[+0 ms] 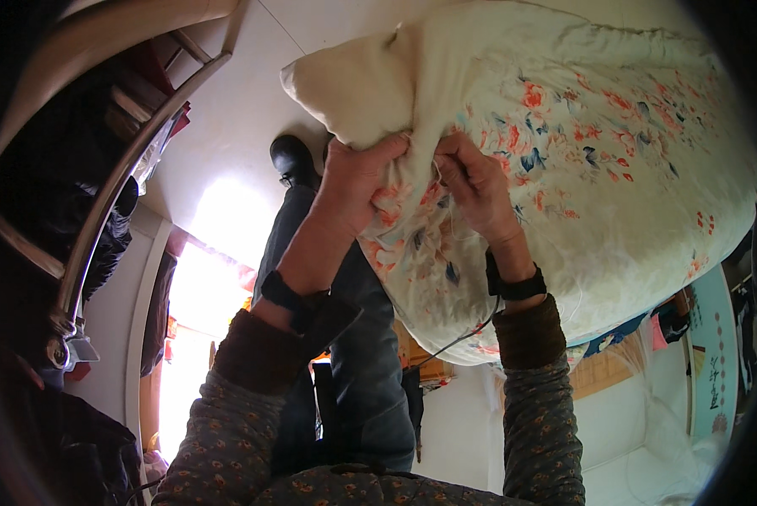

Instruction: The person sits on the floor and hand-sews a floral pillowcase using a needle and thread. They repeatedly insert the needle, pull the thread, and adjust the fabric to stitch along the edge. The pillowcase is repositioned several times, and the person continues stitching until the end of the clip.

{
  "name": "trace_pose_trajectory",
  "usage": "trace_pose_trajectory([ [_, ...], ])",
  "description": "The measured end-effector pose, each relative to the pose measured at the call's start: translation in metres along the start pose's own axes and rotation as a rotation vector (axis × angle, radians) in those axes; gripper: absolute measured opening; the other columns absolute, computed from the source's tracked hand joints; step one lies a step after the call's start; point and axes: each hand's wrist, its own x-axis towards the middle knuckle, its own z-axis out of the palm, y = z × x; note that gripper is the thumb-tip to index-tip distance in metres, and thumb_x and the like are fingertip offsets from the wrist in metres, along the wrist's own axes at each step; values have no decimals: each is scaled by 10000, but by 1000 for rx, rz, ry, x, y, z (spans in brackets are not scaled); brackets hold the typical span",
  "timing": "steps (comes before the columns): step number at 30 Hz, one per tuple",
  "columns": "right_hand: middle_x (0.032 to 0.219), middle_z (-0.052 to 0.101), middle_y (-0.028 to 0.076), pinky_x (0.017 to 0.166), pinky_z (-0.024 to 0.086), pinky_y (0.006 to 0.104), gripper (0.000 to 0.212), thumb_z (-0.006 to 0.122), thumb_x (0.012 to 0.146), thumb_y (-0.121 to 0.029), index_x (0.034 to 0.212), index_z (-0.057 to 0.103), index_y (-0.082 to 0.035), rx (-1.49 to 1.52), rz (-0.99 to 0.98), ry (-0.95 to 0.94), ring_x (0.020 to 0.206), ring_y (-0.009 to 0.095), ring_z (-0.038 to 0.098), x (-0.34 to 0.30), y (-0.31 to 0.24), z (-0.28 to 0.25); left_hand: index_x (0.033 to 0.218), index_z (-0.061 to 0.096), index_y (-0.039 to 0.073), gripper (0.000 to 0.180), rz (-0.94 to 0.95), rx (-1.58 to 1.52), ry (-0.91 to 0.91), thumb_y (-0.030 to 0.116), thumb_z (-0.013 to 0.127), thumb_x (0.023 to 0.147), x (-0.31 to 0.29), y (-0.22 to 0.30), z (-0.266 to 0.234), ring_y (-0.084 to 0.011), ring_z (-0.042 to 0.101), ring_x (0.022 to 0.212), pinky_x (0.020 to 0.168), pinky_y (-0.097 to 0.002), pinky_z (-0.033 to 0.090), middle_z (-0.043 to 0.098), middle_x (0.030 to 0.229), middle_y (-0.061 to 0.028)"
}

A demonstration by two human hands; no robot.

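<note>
A thick cream quilt [598, 244] printed with red and blue flowers spreads over the right half of the view and partly across my lap. Its folded plain corner [353, 84] bulges out at the far left end. My left hand [355, 179] is closed on the gathered quilt edge, thumb pressed on top. Just right of it, my right hand [477, 185] pinches the same fold with bent fingers. A narrow ridge of cloth stands up between the two hands. Whether the right fingertips also hold something small, I cannot make out.
A curved rail frame [108, 211] with dark clothes behind it stands at the left. My jeans-covered leg [370, 396] and a black shoe [292, 158] show over the pale floor. A thin cable [454, 341] hangs from my right wristband [513, 285]. A light blue panel [714, 354] stands at the right.
</note>
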Motion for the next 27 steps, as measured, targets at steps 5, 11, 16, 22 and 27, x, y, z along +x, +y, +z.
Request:
trace_pose_trajectory([
  [5, 742, 590, 127, 607, 473, 337, 121, 520, 910, -60, 1017, 465, -68, -22, -7, 31, 648, 268, 600, 7, -11, 5, 1092, 565, -49, 325, 60, 42, 23, 0, 667, 787, 0, -5, 3, -213, 648, 877, 724, -349, 554, 633, 1008, -123],
  [11, 851, 607, 117, 629, 459, 281, 284, 454, 927, -7, 1189, 347, -33, -110, -38, -81, 664, 169, 563, 5, -19, 7, 1105, 567, -35, 327, 116, 171, 76, -1, 671, 797, -4, -7, 0, -196, 642, 900, 739, -334, 546, 629, 1047, -113],
  [16, 896, 633, 158, 668, 489, 360, 276, 526, 891, -40, 1167, 518, -52, -128, 24, 62, 807, 302, 612, -19, -36, -14, 1135, 556, -12, 361, 98, -23, -3, 4, 687, 799, -5, -5, -7, -192, 624, 960, 793, -352, 535, 626, 1067, -98],
  [22, 952, 632, 188, 605, 477, 335, 153, 575, 828, -14, 967, 630, 24, -3, 180, -164, 699, 227, 608, -77, -168, -55, 1168, 530, 0, 409, 117, -43, 12, 10, 698, 794, -7, -3, -4, -202, 623, 959, 789, -347, 537, 623, 1070, -106],
  [27, 713, 629, 152, 551, 474, 346, 177, 652, 821, -138, 925, 644, 5, 1011, -590, -654, 557, 232, 587, -84, -161, -38, 1247, 484, 26, 446, 156, 120, -36, 27, 654, 835, -8, 8, -2, -217, 600, 1025, 841, -345, 532, 599, 1132, -90],
])
